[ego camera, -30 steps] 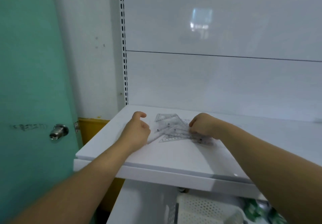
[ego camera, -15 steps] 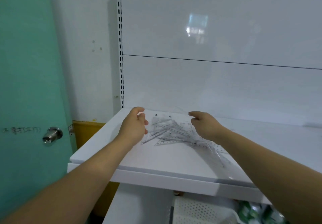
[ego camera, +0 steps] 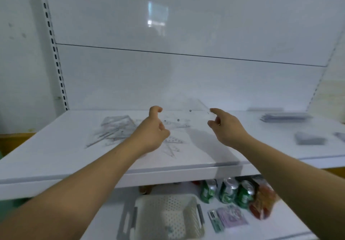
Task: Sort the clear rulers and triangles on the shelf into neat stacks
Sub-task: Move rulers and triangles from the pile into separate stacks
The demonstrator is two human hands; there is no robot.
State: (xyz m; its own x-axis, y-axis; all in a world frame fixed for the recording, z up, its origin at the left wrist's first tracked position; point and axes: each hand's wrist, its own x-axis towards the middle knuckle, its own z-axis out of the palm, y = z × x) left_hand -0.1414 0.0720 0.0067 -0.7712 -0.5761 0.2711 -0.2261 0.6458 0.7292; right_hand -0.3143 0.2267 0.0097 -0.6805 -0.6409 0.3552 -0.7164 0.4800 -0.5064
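Observation:
Both hands are raised above the white shelf (ego camera: 56,157). Between them hangs a faint clear triangle (ego camera: 186,114), seemingly more than one held together, with small dark holes showing. My left hand (ego camera: 153,133) grips its left side with curled fingers. My right hand (ego camera: 225,127) pinches its right edge between thumb and forefinger. A loose pile of clear rulers and triangles (ego camera: 113,129) lies on the shelf to the left. A few more clear triangles (ego camera: 172,144) lie under and just right of my left hand.
At the shelf's far right sit a flat stack of clear pieces (ego camera: 285,117) and a smaller stack (ego camera: 309,139). On the shelf below are a white perforated basket (ego camera: 168,219), green cans (ego camera: 229,191), a red packet (ego camera: 263,202) and cards (ego camera: 231,217).
Both hands have lifted off the pile with a clear triangle held between them. My view has swung right, so the pile now lies at my left and the door is out of view.

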